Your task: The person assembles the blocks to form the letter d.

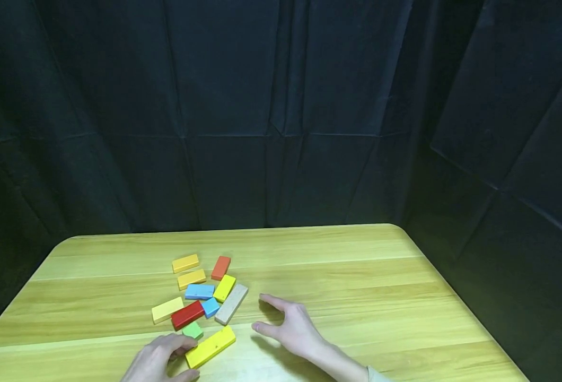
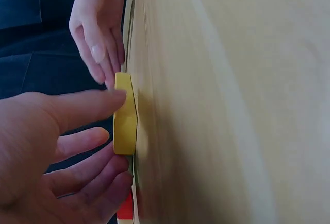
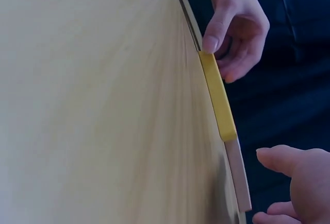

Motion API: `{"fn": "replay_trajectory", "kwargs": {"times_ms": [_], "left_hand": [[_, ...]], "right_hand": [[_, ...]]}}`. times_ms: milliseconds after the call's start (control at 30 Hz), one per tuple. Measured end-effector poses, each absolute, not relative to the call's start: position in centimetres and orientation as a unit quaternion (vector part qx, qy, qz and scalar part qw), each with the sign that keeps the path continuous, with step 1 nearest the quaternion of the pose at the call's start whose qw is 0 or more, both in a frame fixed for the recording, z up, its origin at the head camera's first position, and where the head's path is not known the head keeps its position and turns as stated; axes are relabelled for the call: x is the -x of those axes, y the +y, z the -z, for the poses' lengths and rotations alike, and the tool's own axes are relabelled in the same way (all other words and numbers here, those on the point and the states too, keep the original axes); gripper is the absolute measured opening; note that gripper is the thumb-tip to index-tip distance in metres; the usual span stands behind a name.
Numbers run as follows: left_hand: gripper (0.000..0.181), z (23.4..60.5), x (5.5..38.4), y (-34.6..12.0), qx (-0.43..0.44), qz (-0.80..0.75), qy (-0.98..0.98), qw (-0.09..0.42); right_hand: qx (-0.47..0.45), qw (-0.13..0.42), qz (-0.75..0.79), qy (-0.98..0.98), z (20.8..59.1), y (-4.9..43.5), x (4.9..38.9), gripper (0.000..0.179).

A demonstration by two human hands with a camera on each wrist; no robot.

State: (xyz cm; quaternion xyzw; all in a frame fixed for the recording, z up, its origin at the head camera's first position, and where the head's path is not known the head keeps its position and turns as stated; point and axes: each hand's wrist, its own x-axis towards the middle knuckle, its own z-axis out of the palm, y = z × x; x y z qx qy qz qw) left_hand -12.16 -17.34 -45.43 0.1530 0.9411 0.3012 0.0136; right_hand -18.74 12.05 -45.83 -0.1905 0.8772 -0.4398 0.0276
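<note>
A long yellow block (image 1: 210,347) lies at the near side of the block group. My left hand (image 1: 154,358) is at its left end, thumb and fingers apart around the corner; whether they touch it is unclear. In the left wrist view the thumb overlaps the yellow block (image 2: 125,116), and the fingers are spread. My right hand (image 1: 292,326) hovers to the right of the group, thumb and forefinger apart, holding nothing. Nearest to it is a pale grey block (image 1: 231,304). A green block (image 1: 192,330) lies just behind the yellow one, partly hidden by it.
Behind lie a dark red block (image 1: 187,314), a cream block (image 1: 167,310), a small blue block (image 1: 210,307), a longer blue block (image 1: 200,291), another yellow block (image 1: 225,288), an orange-red block (image 1: 221,268) and two orange blocks (image 1: 185,263). Dark curtains (image 1: 281,116) border the wooden table (image 1: 381,286).
</note>
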Motion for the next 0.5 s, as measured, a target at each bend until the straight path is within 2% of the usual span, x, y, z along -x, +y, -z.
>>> {"fn": "replay_trajectory", "kwargs": {"times_ms": [200, 433, 500], "left_hand": [[0.045, 45.7, 12.3, -16.9, -0.197, -0.315, 0.928, 0.031], [0.065, 46.3, 12.1, -16.7, -0.257, -0.304, 0.917, 0.024], [0.067, 46.2, 12.2, -16.6, -0.257, -0.308, 0.915, 0.038]], "right_hand": [[0.186, 0.012, 0.425, 0.886, 46.4, 10.1, 19.3, 0.079], [0.182, 0.01, 0.429, 0.885, 46.7, 8.4, 19.8, 0.083], [0.179, 0.006, 0.427, 0.886, 46.7, 8.0, 19.8, 0.085]]}}
